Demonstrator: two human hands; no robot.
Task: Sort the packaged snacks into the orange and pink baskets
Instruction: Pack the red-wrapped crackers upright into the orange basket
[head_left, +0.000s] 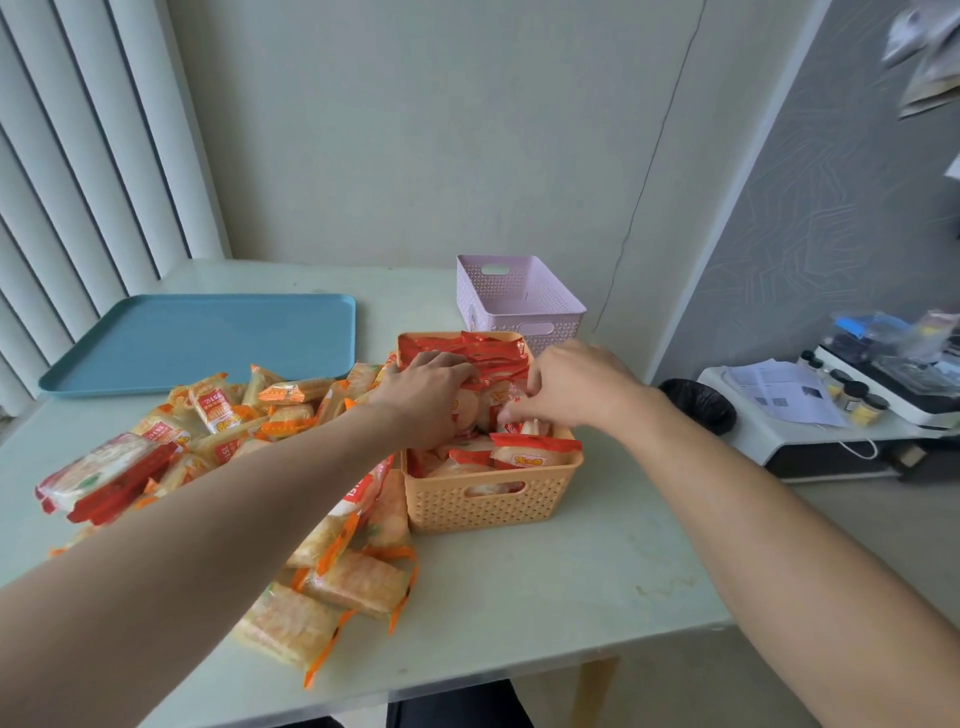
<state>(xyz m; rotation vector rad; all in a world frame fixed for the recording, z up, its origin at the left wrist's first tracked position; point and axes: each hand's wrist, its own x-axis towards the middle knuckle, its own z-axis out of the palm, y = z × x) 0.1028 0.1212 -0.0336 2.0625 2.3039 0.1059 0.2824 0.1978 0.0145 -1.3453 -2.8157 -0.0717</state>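
Observation:
The orange basket (488, 506) stands mid-table, packed with red-wrapped snack packets (535, 451). Both hands reach into it. My left hand (428, 392) lies over the packets on the basket's left side, fingers curled down among them. My right hand (569, 387) pinches a red-wrapped packet (511, 413) at the basket's right side. Behind the orange basket stands the pink basket (519, 296); nothing shows inside it from here. A pile of orange-wrapped snack packets (291, 415) spreads over the table to the left of the orange basket, partly hidden under my left forearm.
A blue tray (208, 338) lies at the back left of the pale green table (571, 587). Vertical blinds hang at the left. Off the table's right edge are a black bin (698, 402) and a low white stand (810, 415) with papers and small jars.

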